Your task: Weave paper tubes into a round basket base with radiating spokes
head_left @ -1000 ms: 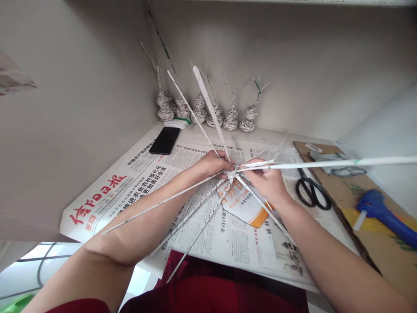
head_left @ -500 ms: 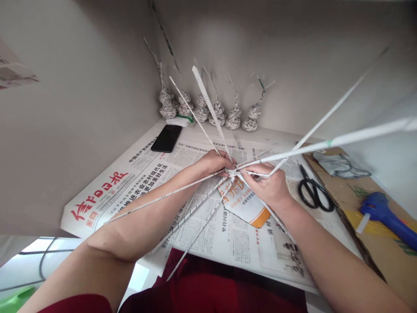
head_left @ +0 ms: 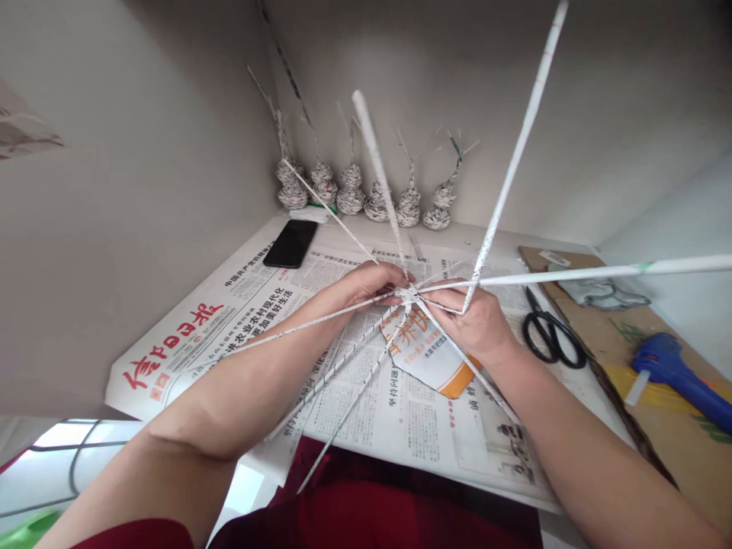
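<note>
Several thin rolled-newspaper tubes [head_left: 377,152] spread out like spokes from a small woven centre [head_left: 408,294]. My left hand [head_left: 377,284] is closed on the left side of that centre, fingers pinching the woven paper. From the right, my right hand [head_left: 472,313] pinches a paper tube [head_left: 508,183] close to the centre; this one bends sharply and points up. Another long tube [head_left: 572,274] runs off to the right over the hand. Beneath the weaving lies a piece of printed white and orange card [head_left: 435,358]. My fingertips partly hide the centre.
Newspaper sheets [head_left: 366,412] cover the table. Several gourd-shaped woven paper pieces [head_left: 409,206] stand along the wall. A black phone [head_left: 290,244] lies at left; black scissors [head_left: 552,335], cardboard [head_left: 606,358] and a blue glue gun [head_left: 680,377] lie at right.
The bent tube at my right hand has swung from leaning right to standing steeply upward. The long right-hand tube has dropped nearer level. Both hands stay at the woven centre.
</note>
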`<state>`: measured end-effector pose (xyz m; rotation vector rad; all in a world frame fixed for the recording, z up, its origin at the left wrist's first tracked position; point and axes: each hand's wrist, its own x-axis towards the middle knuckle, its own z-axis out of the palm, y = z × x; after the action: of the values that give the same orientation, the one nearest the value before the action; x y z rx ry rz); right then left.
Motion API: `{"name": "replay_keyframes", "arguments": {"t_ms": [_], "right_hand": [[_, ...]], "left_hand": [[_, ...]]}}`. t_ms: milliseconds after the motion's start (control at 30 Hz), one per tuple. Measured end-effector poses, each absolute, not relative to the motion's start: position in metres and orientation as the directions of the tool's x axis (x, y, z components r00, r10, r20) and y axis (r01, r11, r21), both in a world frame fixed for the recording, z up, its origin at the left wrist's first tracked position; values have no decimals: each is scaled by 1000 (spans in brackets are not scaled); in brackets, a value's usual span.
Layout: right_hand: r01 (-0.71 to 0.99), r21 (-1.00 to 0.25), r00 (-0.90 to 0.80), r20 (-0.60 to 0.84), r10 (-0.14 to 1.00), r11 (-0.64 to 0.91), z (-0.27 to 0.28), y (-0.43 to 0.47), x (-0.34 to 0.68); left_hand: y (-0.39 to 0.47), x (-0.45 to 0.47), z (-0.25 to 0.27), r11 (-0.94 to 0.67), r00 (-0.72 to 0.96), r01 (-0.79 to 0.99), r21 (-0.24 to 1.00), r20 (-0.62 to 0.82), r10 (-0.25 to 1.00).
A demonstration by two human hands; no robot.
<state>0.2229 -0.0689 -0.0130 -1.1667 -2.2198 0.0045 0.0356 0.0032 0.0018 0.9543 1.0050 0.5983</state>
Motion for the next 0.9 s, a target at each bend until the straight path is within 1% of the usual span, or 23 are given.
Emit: {"name": "replay_keyframes", "arguments": {"t_ms": [100,267,333,433,567,667,733,800,900], "right_hand": [[751,-260,-422,516,745,606,-13,-69,223],[764,-206,-442,524,729,611,-14,-69,223],[759,-199,-454,520,723,620,-13,-69,223],[750,-189,-466,529,709,634,-12,-69,223],[757,-174,-468,530,708,630,-11,-69,224],[740,-181,-472,547,692,648,-12,-67,225],[726,-206,-455,571,683,656,-14,-66,225],[719,-259,-411,589,696,645,-17,-64,224],[690,-396,-319,585,746,606,-19,-65,220]], "left_hand": [[3,36,1,474,425,0,881,-429,797],[-1,37,-4,420,406,-20,907,-377,832],[-2,38,-5,419,371,-20,908,-383,846],[-1,40,-4,462,346,-20,887,-427,835],[2,39,-4,518,381,-37,854,-467,798],[2,38,-6,504,431,-69,861,-430,793],[2,38,-7,479,437,-80,874,-401,805],[1,39,-8,455,425,-80,887,-383,821],[-1,40,-9,404,390,-95,910,-339,856]]}}
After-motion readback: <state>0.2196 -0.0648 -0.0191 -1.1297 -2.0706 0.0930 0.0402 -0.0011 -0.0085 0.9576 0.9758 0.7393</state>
